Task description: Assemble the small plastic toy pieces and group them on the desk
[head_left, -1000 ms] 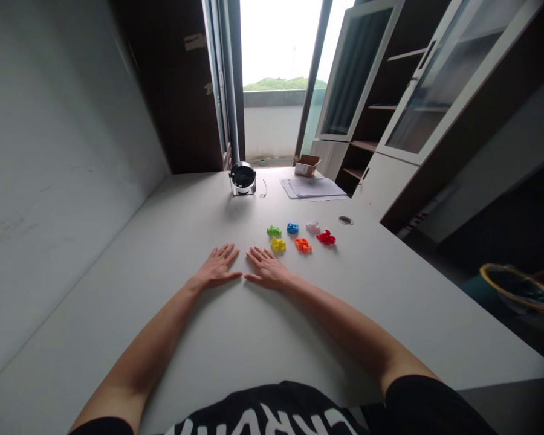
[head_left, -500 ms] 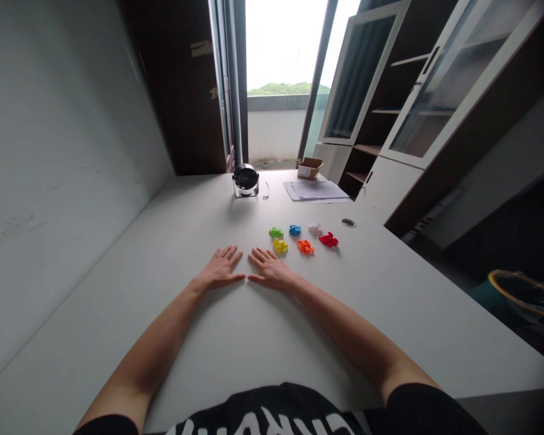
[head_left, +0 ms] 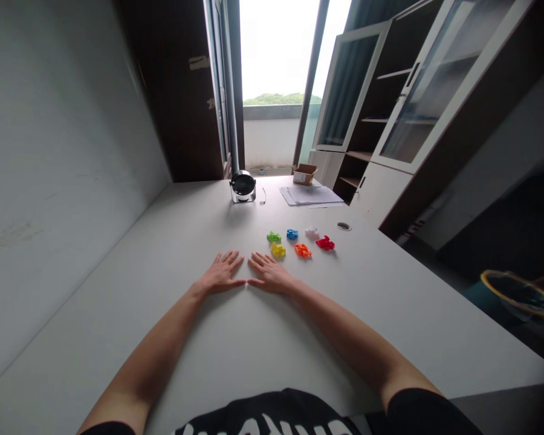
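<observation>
My left hand [head_left: 220, 273] lies flat on the white table [head_left: 254, 344], palm down with fingers spread and nothing in it. Beside it my right hand [head_left: 269, 273] rests the same way, the two thumb tips almost meeting. Just beyond the right hand's fingers is a small yellow plastic piece [head_left: 278, 250]. An orange piece [head_left: 303, 251] and a red piece [head_left: 325, 243] sit to its right. Behind them are a green piece [head_left: 274, 237], a blue piece [head_left: 292, 234] and a pale pink piece [head_left: 312, 232]. They look like small toys; their exact kind is too small to tell.
A round black device on a metal bracket [head_left: 243, 186] stands at the back, with a small thin object [head_left: 263, 196] beside it. Papers [head_left: 311, 195] and an open cardboard box [head_left: 304, 174] lie back right. A cable hole [head_left: 344, 226] pierces the table. A wall borders the left.
The view has tilted and shifted slightly, so the scene sits a little lower and to the left. My hands and the coloured pieces have kept their places on the table.
</observation>
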The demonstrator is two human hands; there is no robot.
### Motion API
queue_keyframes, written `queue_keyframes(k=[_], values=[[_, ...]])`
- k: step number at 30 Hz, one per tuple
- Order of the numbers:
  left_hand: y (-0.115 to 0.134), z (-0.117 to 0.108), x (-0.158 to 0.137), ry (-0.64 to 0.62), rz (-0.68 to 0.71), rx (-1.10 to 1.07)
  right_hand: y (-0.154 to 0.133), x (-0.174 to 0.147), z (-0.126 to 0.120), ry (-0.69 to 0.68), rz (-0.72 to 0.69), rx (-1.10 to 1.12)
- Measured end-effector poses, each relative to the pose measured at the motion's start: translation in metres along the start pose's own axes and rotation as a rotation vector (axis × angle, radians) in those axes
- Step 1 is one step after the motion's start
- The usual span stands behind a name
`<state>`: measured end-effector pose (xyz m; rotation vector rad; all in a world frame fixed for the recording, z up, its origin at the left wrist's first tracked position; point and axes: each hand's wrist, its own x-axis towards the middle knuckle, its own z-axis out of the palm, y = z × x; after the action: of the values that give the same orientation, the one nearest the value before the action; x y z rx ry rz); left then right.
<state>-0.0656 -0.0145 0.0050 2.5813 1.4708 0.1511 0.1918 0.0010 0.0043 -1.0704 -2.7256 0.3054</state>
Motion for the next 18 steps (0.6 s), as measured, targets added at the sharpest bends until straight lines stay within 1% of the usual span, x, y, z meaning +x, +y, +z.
queue_keyframes(k=[7,18], values=[[-0.0011,-0.0009,-0.0005,0.017,0.018,-0.028,0.0014,-0.0012,-0.0014,-0.002,-0.020,0.009],[0.0003,0.0032,-0.0001,-0.029,0.025,-0.019,0.0018,0.0005,0.0015,-0.050,-0.026,-0.006]])
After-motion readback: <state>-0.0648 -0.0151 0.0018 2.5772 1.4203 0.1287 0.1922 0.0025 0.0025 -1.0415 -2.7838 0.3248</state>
